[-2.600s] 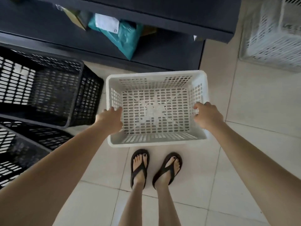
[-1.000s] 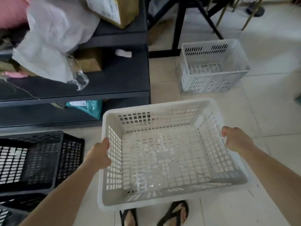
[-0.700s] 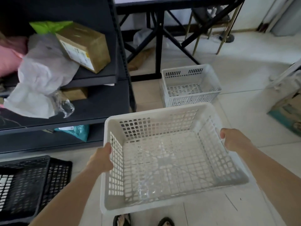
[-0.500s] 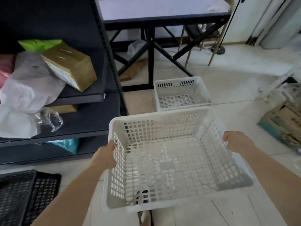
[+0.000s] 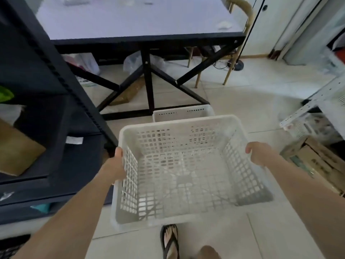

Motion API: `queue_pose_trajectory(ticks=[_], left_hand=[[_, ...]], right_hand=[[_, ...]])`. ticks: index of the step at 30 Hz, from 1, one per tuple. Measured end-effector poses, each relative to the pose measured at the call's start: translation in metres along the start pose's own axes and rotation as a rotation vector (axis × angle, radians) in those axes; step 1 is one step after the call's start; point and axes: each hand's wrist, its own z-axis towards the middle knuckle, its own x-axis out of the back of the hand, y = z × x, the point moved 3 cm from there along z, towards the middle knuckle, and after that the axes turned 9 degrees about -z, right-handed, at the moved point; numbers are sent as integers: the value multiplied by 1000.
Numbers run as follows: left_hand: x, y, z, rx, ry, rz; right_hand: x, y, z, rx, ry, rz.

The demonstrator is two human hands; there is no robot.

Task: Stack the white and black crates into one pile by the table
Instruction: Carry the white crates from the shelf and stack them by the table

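Mid-carry: left hand (image 5: 116,168) and right hand (image 5: 258,153), fingers closed on rims, hold white crate (image 5: 186,171) centre frame; floor crate (image 5: 182,114) by table (image 5: 138,37) awaits; black crates apparently unstacked.

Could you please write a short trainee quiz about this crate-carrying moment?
1. True or false: both hands hold the carried crate by its side rims.
2. Where is the second white crate? A. on the table B. on the floor by the table's base C. on the shelf
3. Fill in: the carried crate is ____ (full or empty).

Key
1. True: the left hand and right hand each grip a side rim.
2. B, just beyond the carried crate, near the table.
3. Empty.
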Motion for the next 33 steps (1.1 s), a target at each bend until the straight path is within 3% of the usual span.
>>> queue_pose_trajectory(ticks=[5,9,14,19,25,33], left_hand=[[21,62,64,-20,40,12],[30,109,122,15,19,-47],[40,149,194,80,59,44],[33,188,270,98,103,18],[22,215,345,77,109,-5],[4,210,369,112,76,1]], right_hand=[[45,11,85,9,41,99],[64,10,167,33,-19,79],[86,-1,273,80,-102,199],[99,-1,356,58,-156,133],[95,-5,435,-2,-175,115],[72,-25,475,-92,-217,161]])
